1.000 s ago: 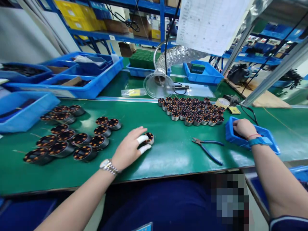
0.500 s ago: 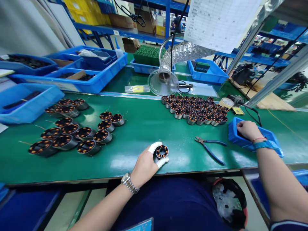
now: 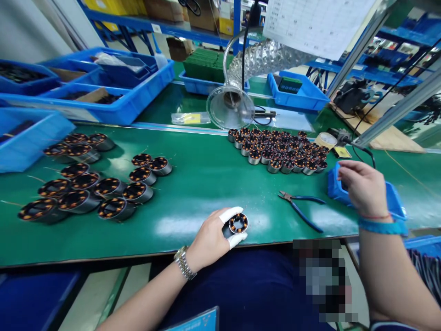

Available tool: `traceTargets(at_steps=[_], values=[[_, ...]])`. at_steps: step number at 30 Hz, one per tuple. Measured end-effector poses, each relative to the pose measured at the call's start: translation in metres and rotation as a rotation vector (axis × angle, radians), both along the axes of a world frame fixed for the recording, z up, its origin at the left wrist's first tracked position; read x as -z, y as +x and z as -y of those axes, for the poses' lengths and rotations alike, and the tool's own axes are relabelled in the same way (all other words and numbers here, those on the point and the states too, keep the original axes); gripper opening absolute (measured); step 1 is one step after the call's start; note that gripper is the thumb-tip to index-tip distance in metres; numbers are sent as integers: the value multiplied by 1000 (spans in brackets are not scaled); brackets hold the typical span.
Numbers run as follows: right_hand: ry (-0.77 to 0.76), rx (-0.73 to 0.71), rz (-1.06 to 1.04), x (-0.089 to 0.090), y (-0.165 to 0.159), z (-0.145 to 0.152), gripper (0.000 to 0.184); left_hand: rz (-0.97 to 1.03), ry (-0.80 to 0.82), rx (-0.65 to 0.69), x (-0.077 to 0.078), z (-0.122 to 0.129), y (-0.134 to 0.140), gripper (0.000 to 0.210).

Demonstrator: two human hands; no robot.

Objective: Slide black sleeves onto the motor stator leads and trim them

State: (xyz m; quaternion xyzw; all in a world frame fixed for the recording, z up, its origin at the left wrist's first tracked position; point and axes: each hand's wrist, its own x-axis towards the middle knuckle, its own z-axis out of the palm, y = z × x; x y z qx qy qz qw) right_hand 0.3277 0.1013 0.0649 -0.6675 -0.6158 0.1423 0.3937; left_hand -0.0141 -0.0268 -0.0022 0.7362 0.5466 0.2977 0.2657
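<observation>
My left hand (image 3: 211,239), with white covers on thumb and forefinger, grips a wound motor stator (image 3: 238,223) near the table's front edge. The stator's ring of copper coils faces up. Over the small blue bin (image 3: 396,202) on the right, my right hand (image 3: 365,186) is raised with thumb and fingers pinched together; whatever they hold is too small or hidden to make out. Blue-handled cutting pliers (image 3: 299,207) lie spread on the green table (image 3: 193,184) between my hands.
Several stators (image 3: 81,200) with loose wire ends stand at left, and a dense group of stators (image 3: 280,151) at centre right. Behind them is a clear extraction funnel (image 3: 230,108). Large blue trays (image 3: 138,108) line the back left. A soldering-type tool (image 3: 265,114) lies beyond.
My right hand has lifted out of the small blue bin, fingers pinched. My left hand still grips the stator, slightly more to the right in view. The camera view has shifted a little.
</observation>
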Motion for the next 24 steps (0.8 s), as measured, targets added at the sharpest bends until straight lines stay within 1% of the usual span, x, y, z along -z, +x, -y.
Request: traceTargets(at_steps=[1,2,3,5,6,8,11,16,24], values=[[33,-102,-198,7,-22,12,31,0,3,-1,1,0,0,52],[6,-200,-340,14,-47,24,27,2,4,2,1,0,-1,54],[-66,-284,-443,22,-72,35,23,7,6,10,2,0,-1,55],[-237,-431,-577,36,-118,55,19,22,7,29,3,-1,-2,55],[-293,-480,-645,42,-136,61,18,31,6,36,3,-1,-2,55],[-355,-524,-750,50,-161,69,17,48,5,43,4,-1,-2,55],[-381,-545,-792,52,-174,69,17,68,8,33,4,-1,-2,55],[-380,-554,-719,49,-171,67,17,71,7,30,3,-1,-2,53],[-371,-563,-704,49,-173,69,16,75,23,36,2,-2,-2,51]])
